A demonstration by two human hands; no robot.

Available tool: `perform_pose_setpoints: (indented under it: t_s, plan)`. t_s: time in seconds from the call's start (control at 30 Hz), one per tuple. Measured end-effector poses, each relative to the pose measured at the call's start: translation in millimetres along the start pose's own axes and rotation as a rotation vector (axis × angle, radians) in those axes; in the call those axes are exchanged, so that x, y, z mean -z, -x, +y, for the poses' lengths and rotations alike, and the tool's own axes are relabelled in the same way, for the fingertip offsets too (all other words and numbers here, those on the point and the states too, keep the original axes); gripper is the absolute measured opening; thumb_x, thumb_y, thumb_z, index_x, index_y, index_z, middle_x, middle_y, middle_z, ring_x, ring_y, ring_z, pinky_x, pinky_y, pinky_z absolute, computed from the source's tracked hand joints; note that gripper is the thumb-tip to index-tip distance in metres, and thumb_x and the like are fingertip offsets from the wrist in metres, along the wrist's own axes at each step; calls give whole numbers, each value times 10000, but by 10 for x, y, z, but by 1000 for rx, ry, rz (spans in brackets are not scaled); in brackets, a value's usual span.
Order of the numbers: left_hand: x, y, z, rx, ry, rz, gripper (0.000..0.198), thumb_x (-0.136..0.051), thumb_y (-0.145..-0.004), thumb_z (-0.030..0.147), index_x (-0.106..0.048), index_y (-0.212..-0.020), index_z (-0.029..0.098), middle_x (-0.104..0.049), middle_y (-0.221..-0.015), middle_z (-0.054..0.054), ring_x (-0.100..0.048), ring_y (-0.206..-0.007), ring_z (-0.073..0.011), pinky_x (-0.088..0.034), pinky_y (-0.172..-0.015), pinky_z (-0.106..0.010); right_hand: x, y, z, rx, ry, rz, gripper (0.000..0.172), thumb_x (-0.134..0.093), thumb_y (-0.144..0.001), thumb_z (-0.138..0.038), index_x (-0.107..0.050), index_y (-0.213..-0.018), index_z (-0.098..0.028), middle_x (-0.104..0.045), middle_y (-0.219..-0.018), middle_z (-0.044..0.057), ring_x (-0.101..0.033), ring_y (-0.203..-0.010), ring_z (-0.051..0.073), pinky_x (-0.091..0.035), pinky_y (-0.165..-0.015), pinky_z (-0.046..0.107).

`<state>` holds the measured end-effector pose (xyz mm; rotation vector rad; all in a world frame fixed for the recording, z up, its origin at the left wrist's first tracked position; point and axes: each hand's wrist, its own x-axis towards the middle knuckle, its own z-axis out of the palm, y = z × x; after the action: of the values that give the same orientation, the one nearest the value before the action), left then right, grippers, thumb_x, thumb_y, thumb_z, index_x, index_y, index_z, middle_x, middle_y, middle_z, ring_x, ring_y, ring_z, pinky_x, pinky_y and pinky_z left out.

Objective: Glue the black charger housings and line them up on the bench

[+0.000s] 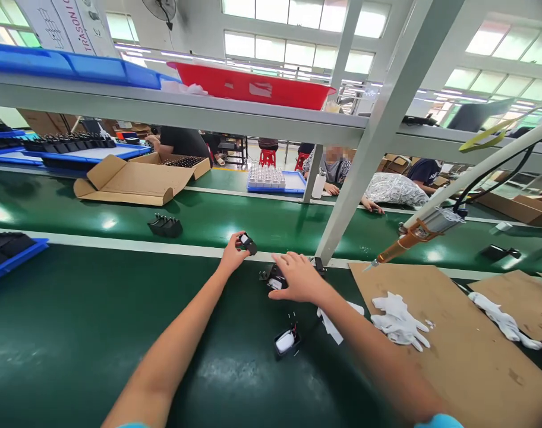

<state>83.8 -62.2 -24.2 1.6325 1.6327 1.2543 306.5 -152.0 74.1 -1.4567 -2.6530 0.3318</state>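
My left hand (232, 254) is pinched on a small black part with a white label (248, 242), held just above the near edge of the green conveyor belt (119, 217). My right hand (298, 276) lies palm down, fingers curled over another black part (273, 278) on the dark green table (75, 333). A third black casing with a white cell and red wire (286, 342) sits on the table nearer to me, between my forearms.
A hanging orange-tipped driver tool (400, 245) points down at a cardboard sheet (431, 333) with white gloves (398, 321). A black part (164, 225) and an open carton (137, 178) lie on the belt. Blue trays (12, 252) stand left. Other people work across the line.
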Motion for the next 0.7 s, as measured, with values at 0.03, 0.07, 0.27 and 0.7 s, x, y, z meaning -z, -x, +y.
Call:
perform_pose_setpoints:
  t_s: [0.03, 0.07, 0.27, 0.7]
  plan:
    - [134, 115, 46, -10, 1, -62, 619, -666, -641, 214, -478, -1231, 188, -635, -1046, -77, -636, -975, -231, -522, -791, -331, 79, 169, 90, 20, -40, 48, 815, -645, -717, -565, -366, -1404, -228, -484, -1396, 137, -389, -1319, 316, -333, -1061, 491]
    - [278, 256, 98, -22, 1, -123, 626, -678, -624, 213, -494, -1222, 195, -648, -1029, -66, -635, -975, -231, -522, -795, -327, 149, 362, 194, 23, -79, 97, 698, -557, -802, -536, -350, -1408, -257, -491, -1393, 108, -440, -1286, 274, -388, -1027, 456]
    - [874, 1459, 464, -38, -18, -529, 627, -686, -638, 205, -487, -1230, 255, -647, -1097, -23, -623, -989, -204, -475, -933, -337, 310, 1468, 946, -122, -573, 1619, 232, -626, -783, -301, -635, -985, -413, -656, -873, -40, -647, -812, 258, -503, -785, 498]
    - [884, 2387, 460, 58, 144, -551, 664, -432, -802, 118, -359, -1421, 348, -436, -1446, -29, -468, -1277, -244, -456, -1020, -434, 140, 1103, 1657, -283, -1188, 878, 463, -544, -783, -523, -368, -1212, -531, -427, -1405, -62, -561, -1143, 270, -484, -792, 512]
